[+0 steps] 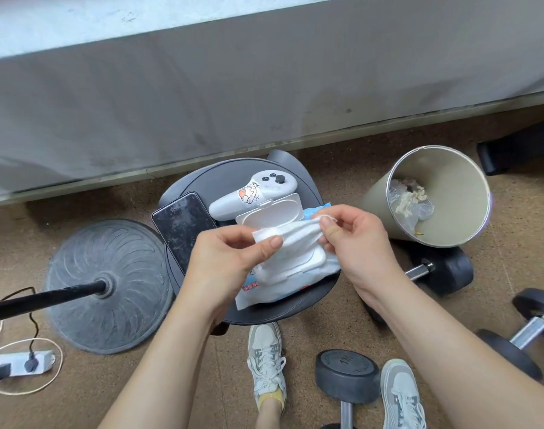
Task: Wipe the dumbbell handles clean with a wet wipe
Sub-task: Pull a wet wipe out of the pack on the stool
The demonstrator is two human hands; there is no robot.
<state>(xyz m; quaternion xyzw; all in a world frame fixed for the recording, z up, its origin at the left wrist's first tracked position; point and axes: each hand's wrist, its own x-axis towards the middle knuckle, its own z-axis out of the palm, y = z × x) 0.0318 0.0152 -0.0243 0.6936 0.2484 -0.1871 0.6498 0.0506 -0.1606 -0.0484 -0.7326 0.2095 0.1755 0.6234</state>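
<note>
FLOOR-LEVEL CLEAN-UP: A person's left hand [230, 258] and right hand [354, 239] stretch a white wet wipe [295, 236] between them. Each hand pinches one end between thumb and fingers, above the wipe pack [283, 289], whose lid [270, 212] stands open on a round dark stool [310, 311]. A phone [184, 224] and a white controller [258, 190] share the seat.

The wipe touches no dumbbell, so the job appears to be at its opening step (the sheet looks partly folded and not yet fully spread).

All three dumbbells are on the floor to the person's right, which makes the right hand the nearer one. The nearest dumbbell [444, 270] sits just beyond and below the right wrist, which hides part of its bar. Its long axis runs roughly left to right, and its visible black head lies just below the waste bin [375, 212]. A second dumbbell [527, 329] lies farther right on a diagonal from lower left to upper right, its bright bar exposed. A third dumbbell [346, 376] shows between the two shoes, seen end-on. Whether it stands upright or lies flat cannot be told.

The coming move probably carries the wipe down and to the right, then wraps it across the nearest bar at right angles to that axis.
</note>
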